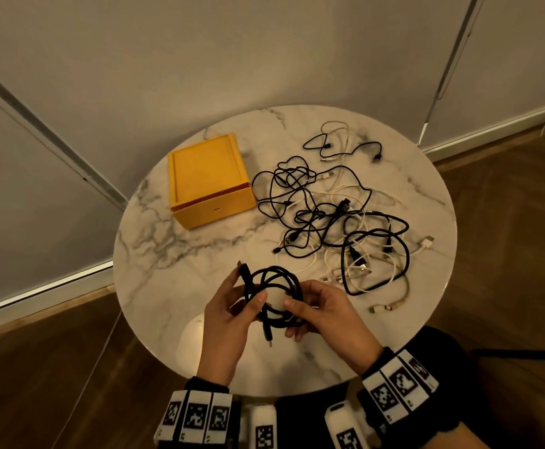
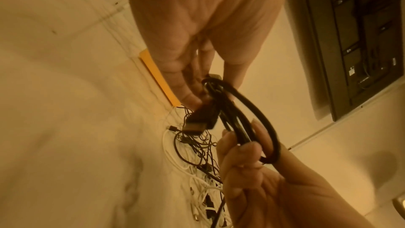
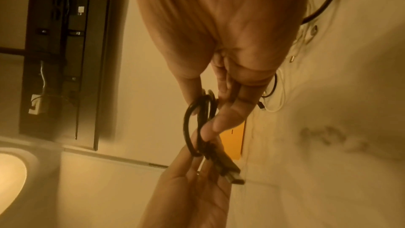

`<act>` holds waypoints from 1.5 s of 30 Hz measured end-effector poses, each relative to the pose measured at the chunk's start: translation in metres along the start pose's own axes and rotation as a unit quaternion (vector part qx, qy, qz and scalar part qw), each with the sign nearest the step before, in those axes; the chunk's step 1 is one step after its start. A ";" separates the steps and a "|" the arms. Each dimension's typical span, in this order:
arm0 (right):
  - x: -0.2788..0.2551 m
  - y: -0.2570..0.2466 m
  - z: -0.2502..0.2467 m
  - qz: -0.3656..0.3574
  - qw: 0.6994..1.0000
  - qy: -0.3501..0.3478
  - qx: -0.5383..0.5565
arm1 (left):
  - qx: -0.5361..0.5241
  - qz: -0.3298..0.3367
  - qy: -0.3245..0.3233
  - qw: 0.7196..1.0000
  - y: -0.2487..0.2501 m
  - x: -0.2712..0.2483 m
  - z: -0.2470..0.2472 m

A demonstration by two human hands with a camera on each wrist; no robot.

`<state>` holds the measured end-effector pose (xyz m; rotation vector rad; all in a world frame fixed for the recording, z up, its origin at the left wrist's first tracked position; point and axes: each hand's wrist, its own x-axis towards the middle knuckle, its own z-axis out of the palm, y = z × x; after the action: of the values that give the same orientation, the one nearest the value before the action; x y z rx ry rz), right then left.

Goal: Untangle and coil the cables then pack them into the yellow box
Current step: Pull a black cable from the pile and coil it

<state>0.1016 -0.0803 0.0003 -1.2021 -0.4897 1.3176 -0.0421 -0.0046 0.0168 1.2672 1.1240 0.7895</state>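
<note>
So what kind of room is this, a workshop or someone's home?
Most likely a home. The person works at a small round marble-topped table on a wooden herringbone floor, beside plain white walls. The tangled charging cables and yellow box look like household clutter, not workshop gear.

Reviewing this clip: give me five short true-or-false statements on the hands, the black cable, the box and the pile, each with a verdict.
1. Both hands hold one coiled black cable. True: the left hand and the right hand each grip a side of it.
2. The yellow box already holds a cable. False: its lid is shut, with nothing on top.
3. A tangled pile of cables lies to the right of the box. True.
4. All the cables in the pile are black. False: black and white ones are mixed.
5. The coil rests on the table. False: it is held above it.
</note>
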 end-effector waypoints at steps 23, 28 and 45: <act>-0.003 0.002 0.020 -0.149 0.988 -0.034 0.005 | -0.077 0.021 0.149 0.986 0.013 0.005 0.014; -0.005 -0.013 0.008 -0.122 0.986 -0.111 0.003 | 0.000 -0.065 -0.021 0.998 0.004 0.009 0.005; -0.012 -0.015 0.003 0.020 0.993 -0.106 0.038 | 0.091 -0.002 -0.250 0.964 0.026 0.001 -0.014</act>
<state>0.1023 -0.0873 0.0184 -1.0185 -0.5645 1.4950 -0.0520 0.0058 0.0429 1.5107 0.7957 0.3326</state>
